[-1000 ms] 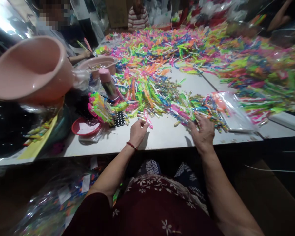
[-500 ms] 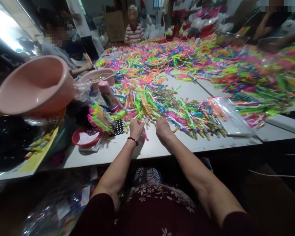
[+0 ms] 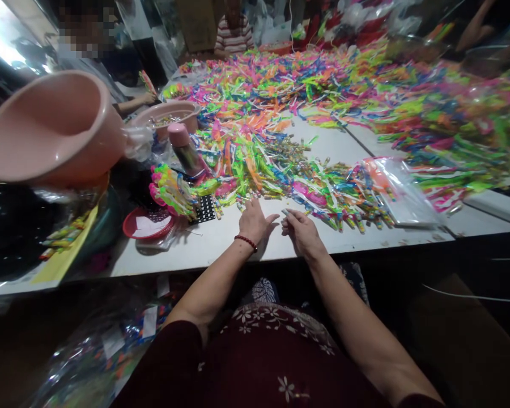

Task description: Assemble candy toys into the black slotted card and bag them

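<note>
My left hand (image 3: 254,221), with a red bead bracelet on the wrist, reaches forward over the white table (image 3: 276,249). Its fingers are stretched out to the near edge of a pile of bright plastic strips with short patterned stick ends (image 3: 249,161), and the thumb sticks out to the right. Close by on the right, my right hand (image 3: 302,229) has its thumb and fingers pinched together. Whatever that pinch holds is too small to make out. A bundle of similar strips and sticks (image 3: 174,192) leans by a black perforated mat (image 3: 206,209) to the left.
Left of my hands stand a red basket with paper (image 3: 148,226), a pink-capped bottle (image 3: 185,150) and a large pink basin (image 3: 55,130). Clear plastic bags (image 3: 403,192) lie at the right. Other people sit around the table, including one in a striped top (image 3: 233,34).
My left hand has gone from a pinch to stretched fingers and shifted right. My right hand has moved slightly right, back from the pile. The pink strip between them is no longer visible.
</note>
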The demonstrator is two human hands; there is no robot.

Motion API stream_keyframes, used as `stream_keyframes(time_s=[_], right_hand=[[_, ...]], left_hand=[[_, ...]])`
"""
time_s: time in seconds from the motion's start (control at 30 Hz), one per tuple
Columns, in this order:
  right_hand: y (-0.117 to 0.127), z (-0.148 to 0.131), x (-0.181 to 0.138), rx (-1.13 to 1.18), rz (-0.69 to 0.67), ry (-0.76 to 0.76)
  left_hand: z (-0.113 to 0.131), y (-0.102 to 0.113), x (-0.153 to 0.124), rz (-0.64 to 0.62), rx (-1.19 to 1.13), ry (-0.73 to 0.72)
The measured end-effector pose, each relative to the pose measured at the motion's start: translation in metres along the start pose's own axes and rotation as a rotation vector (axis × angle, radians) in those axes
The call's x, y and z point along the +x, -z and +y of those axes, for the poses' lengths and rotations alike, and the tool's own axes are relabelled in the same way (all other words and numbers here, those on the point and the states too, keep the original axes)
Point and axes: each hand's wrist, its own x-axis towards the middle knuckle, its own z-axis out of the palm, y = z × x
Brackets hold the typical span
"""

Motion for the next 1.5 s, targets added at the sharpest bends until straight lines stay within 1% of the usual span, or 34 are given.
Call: stream_keyframes(time_s=[0.1, 0.17, 0.23, 0.27, 0.3, 0.4, 0.43, 0.47, 0.57, 0.73, 0.8, 0.87, 0.93, 1.03, 1.13, 1.2, 1.3, 1.5], right_hand=[[0.007, -0.008, -0.009, 0.116, -0.009, -0.069], [0.013, -0.013, -0.015, 0.13, -0.015, -0.107], [0.018, -0.017, -0.021, 0.114, -0.041, -0.114], [0.02, -0.018, -0.024, 0.096, -0.062, -0.104], [0.02, -0.019, -0.028, 0.069, -0.087, -0.088], [0.016, -0.019, -0.04, -0.032, -0.174, -0.044], [0.013, -0.019, -0.044, -0.056, -0.206, -0.041], [0.01, -0.019, -0.048, -0.071, -0.237, -0.044], [0.0, -0.019, -0.057, -0.079, -0.3, -0.06], [-0.004, -0.019, -0.064, -0.116, -0.288, -0.035], [-0.002, -0.019, -0.066, -0.131, -0.285, -0.012], [-0.001, -0.02, -0.068, -0.145, -0.31, -0.007], [-0.001, -0.022, -0.072, -0.179, -0.366, -0.006], [-0.002, -0.024, -0.076, -0.234, -0.43, 0.029], [0.001, -0.028, -0.078, -0.212, -0.4, 0.007], [0.003, -0.03, -0.077, -0.208, -0.366, -0.006], [0.006, -0.031, -0.077, -0.236, -0.352, 0.035], [0.007, -0.032, -0.079, -0.238, -0.43, 0.016]], left_hand=[[0.004, -0.004, 0.008, 0.0, -0.253, 0.135], [0.001, 0.0, 0.009, -0.015, -0.381, 0.201], [-0.004, 0.01, 0.004, -0.052, -0.443, 0.225], [-0.007, 0.016, -0.001, -0.088, -0.536, 0.248], [-0.01, 0.023, -0.007, -0.144, -0.679, 0.282], [-0.016, 0.043, -0.029, -0.374, -1.22, 0.443], [-0.017, 0.048, -0.036, -0.433, -1.343, 0.494], [-0.017, 0.052, -0.043, -0.473, -1.397, 0.526], [-0.018, 0.058, -0.058, -0.542, -1.397, 0.543], [-0.017, 0.063, -0.074, -0.692, -1.374, 0.504], [-0.016, 0.066, -0.079, -0.765, -1.294, 0.459], [-0.015, 0.066, -0.082, -0.832, -1.194, 0.438], [-0.013, 0.065, -0.084, -0.837, -1.134, 0.429], [-0.012, 0.061, -0.085, -0.762, -1.079, 0.373], [-0.012, 0.061, -0.086, -0.751, -0.994, 0.337], [-0.012, 0.064, -0.087, -0.766, -0.963, 0.352], [-0.012, 0.07, -0.09, -0.81, -0.95, 0.362], [-0.015, 0.073, -0.093, -0.941, -0.93, 0.317]])
